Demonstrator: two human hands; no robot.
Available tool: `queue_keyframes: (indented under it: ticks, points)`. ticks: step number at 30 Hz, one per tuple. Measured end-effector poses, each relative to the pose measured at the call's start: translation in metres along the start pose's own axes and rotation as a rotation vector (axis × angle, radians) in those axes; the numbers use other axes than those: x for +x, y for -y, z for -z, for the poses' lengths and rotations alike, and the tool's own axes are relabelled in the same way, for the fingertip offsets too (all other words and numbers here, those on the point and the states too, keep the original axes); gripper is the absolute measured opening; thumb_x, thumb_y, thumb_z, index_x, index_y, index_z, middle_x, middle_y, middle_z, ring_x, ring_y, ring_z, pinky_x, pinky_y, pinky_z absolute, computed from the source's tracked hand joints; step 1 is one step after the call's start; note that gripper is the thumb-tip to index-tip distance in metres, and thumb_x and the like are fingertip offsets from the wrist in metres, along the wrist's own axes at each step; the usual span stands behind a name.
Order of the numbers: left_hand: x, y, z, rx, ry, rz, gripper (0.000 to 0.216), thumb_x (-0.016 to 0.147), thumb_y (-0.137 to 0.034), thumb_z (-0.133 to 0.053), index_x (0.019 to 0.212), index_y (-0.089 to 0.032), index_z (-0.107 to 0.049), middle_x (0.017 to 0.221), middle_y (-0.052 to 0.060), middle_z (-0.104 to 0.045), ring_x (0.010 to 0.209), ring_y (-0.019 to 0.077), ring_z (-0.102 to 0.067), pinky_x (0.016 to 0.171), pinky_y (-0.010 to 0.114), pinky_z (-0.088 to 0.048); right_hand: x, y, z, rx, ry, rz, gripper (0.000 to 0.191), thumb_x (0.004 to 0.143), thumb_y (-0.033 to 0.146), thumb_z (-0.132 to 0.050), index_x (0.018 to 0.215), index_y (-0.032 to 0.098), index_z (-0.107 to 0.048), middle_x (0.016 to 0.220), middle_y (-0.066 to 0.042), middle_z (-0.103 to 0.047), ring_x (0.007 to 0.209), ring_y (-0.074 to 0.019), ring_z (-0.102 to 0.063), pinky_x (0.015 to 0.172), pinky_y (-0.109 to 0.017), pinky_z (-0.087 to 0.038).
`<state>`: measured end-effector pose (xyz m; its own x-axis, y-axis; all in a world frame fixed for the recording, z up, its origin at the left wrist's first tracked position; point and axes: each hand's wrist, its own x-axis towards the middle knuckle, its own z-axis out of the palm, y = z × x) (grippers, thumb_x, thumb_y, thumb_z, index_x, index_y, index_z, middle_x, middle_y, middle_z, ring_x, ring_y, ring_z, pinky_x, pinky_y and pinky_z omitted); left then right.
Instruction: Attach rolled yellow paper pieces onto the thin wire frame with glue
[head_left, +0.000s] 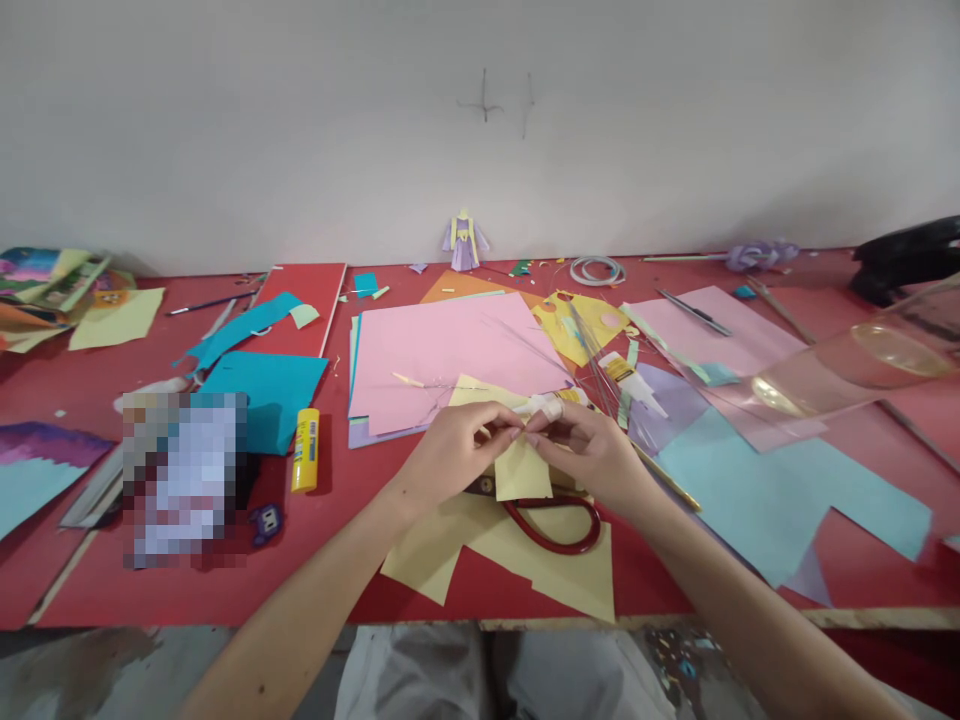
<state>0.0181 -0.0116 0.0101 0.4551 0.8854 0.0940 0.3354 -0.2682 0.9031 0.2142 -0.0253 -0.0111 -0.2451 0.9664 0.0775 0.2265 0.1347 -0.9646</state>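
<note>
The left hand [463, 450] has its fingers pinched together at the top of a small yellow paper piece [523, 475]. This piece is pale, plain and four-sided, and hangs just below the fingertips, over red-handled scissors [559, 548]. The right hand [589, 448] also pinches it there, fingers closed.

- Centre: the left hand [476, 447] and right hand [583, 447] pinch a small pale yellow paper piece [523, 474] at its upper edge, fingertips nearly meeting.
- Between 5 and 6 o'clock from them: red-handled scissors [559, 548] over yellow paper.
- 9 o'clock: a yellow glue stick [304, 452], upright.
- Between 11 and 12: a purple-and-yellow paper figure [464, 243] near the wall [300, 130].
- 2 o'clock: a white glue bottle [637, 388], lying down.
- Between 3 and 4: light blue paper [735, 490].
</note>
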Motion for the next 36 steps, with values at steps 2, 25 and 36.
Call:
queue_keyframes:
  ticks: [2, 25, 36]
  points:
    - [-0.0003, 0.0002, -0.0001, 0.002, 0.000, -0.006, 0.012, 0.090, -0.022, -0.059, 0.094, -0.018, -0.069, 0.092, 0.003, -0.074, 0.085, 0.0142, -0.068, 0.072, 0.023, -0.053, 0.0004, 0.0003, -0.0005, 0.001, -0.004, -0.006, 0.005, 0.084, 0.025, -0.065, 0.085, 0.020, -0.065, 0.084, -0.003, -0.067, 0.082, -0.0191, -0.065, 0.075, -0.032, -0.052]
    - [0.0006, 0.0021, 0.0004, 0.011, -0.055, -0.020, 0.011, 0.090, -0.021, -0.061, 0.094, -0.020, -0.071, 0.094, 0.002, -0.075, 0.087, 0.0148, -0.069, 0.074, 0.023, -0.055, 0.0013, 0.0020, -0.0005, -0.032, -0.039, -0.013, 0.012, 0.085, 0.032, -0.068, 0.085, 0.020, -0.067, 0.083, -0.003, -0.068, 0.081, -0.0189, -0.065, 0.075, -0.031, -0.051]
    - [-0.0003, -0.0007, 0.0013, 0.029, -0.093, -0.037, 0.011, 0.089, -0.022, -0.062, 0.091, -0.020, -0.073, 0.091, 0.003, -0.076, 0.085, 0.0158, -0.070, 0.072, 0.024, -0.056, 0.0032, 0.0039, -0.0014, 0.042, -0.055, -0.098, 0.025, 0.079, 0.040, -0.073, 0.093, 0.020, -0.068, 0.093, -0.007, -0.073, 0.089, -0.0232, -0.071, 0.082, -0.037, -0.058]
